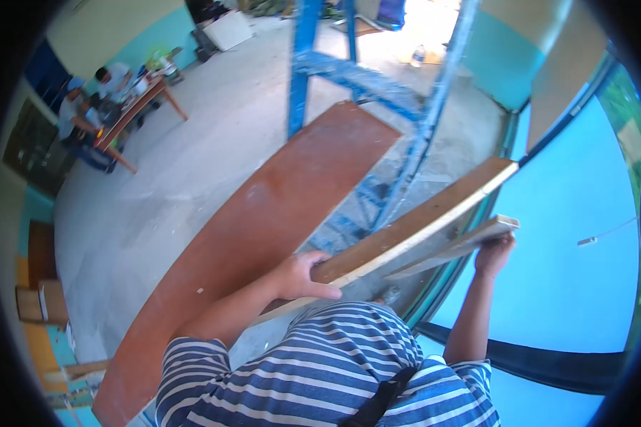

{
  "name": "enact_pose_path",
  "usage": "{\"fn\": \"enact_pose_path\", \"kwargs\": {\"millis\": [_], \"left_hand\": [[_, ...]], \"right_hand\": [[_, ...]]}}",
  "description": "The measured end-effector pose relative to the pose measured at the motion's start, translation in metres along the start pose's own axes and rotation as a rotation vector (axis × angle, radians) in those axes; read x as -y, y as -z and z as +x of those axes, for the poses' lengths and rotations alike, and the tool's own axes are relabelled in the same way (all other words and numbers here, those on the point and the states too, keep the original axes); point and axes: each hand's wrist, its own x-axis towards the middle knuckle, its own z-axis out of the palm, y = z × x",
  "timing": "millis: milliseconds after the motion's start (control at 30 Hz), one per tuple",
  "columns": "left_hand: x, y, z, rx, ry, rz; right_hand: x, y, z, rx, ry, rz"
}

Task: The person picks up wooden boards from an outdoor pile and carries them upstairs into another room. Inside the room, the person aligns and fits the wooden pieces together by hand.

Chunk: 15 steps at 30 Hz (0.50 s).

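Observation:
My left hand [300, 276] is closed round the near part of a long wooden plank [420, 219], thumb over its pale edge. The plank slants up to the right. My right hand [495, 255] grips the far end of a shorter, thinner board [452, 248], which lies below and to the right of the plank. Left of both, a long reddish-brown panel [263, 206] stretches from the lower left up to a blue ladder [363, 82]. The panel's near side passes beneath my left forearm.
Two people work at a wooden table [139, 103] at the upper left. A light blue wall panel [563, 235] with a dark lower rail [548, 364] is on the right. A bottle [418, 55] stands beyond the ladder. Boxes [41, 302] and wood pieces are at the left edge.

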Motion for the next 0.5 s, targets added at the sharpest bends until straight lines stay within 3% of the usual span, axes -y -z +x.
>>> {"fn": "enact_pose_path", "kwargs": {"millis": [233,333,433,500], "left_hand": [[-0.054,-0.072,0.164,0.006,0.055,-0.128],[-0.089,-0.095,0.23,-0.078,0.068,-0.01],[-0.119,-0.11,0.293,-0.193,0.042,0.128],[-0.13,-0.115,0.339,-0.238,0.042,0.173]], "right_hand": [[0.019,0.014,0.14,-0.049,-0.096,0.155],[0.014,0.035,0.199,-0.034,0.177,-0.318],[0.031,0.026,0.254,-0.045,0.025,0.049],[0.029,0.021,0.297,-0.059,0.027,0.109]]}}
